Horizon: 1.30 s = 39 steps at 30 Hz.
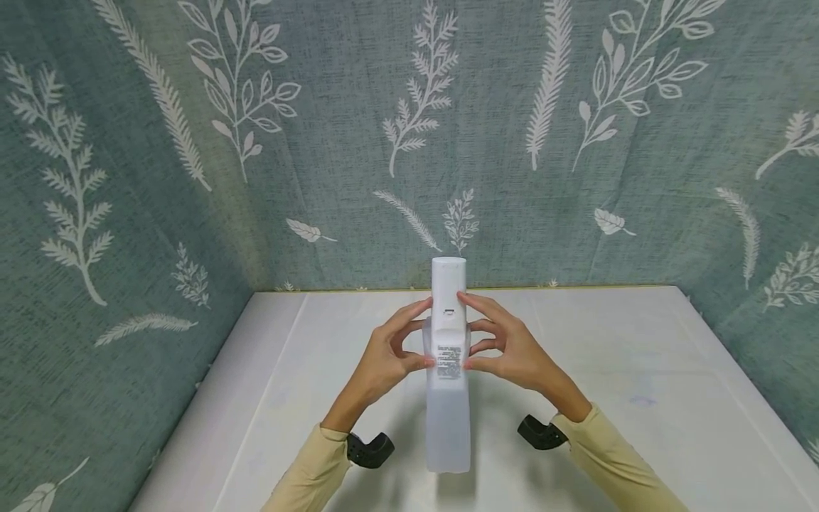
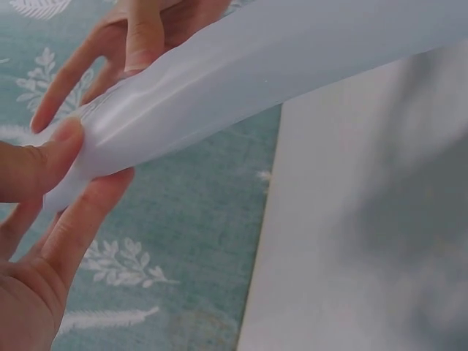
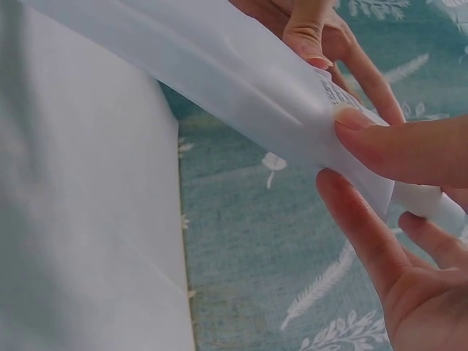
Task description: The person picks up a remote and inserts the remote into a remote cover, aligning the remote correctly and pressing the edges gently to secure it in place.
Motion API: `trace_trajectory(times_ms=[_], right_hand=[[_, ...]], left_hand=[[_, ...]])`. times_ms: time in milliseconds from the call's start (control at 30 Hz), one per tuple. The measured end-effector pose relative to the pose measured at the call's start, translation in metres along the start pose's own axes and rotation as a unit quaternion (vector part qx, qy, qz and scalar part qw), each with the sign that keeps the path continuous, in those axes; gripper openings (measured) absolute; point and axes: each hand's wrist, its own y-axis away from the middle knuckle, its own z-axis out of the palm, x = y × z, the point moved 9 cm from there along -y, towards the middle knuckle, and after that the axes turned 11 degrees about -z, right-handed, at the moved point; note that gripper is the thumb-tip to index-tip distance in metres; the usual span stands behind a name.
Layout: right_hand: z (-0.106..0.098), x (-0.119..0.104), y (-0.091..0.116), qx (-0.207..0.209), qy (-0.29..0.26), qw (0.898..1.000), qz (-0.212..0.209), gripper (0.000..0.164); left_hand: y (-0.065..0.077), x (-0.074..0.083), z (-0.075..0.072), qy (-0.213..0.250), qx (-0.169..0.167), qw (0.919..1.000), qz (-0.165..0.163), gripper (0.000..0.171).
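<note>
A long, narrow white device with a frosted plastic container [image 1: 448, 427] stands in the middle of the head view. Its smooth white upper part [image 1: 449, 274] bears a small port and, lower down, a label [image 1: 449, 361] of fine print. My left hand [image 1: 387, 355] grips it from the left, thumb near the label and fingers higher up. From the right, my right hand [image 1: 512, 348] pinches it the same way, with fingers spread along the side. In both wrist views, the frosted body [image 2: 219, 88] slants across, with thumb and fingers of each hand on opposite faces.
A white table [image 1: 307, 355] lies below the hands, with soft shadows on it. Green-grey cloth [image 1: 345, 142] printed with white leaves hangs behind and at both sides. Each wrist wears a black band mount [image 1: 371, 450], below pale yellow sleeves [image 1: 313, 462].
</note>
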Motion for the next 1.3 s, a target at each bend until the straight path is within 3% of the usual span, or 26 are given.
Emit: trace_trajectory(times_ms=[1300], right_hand=[[0.0007,0.0002,0.0001,0.012,0.029,0.999,0.010,0.089]], left_hand=[[0.0022,-0.0006,-0.0032,0.000,0.023,0.9997,0.007,0.080]])
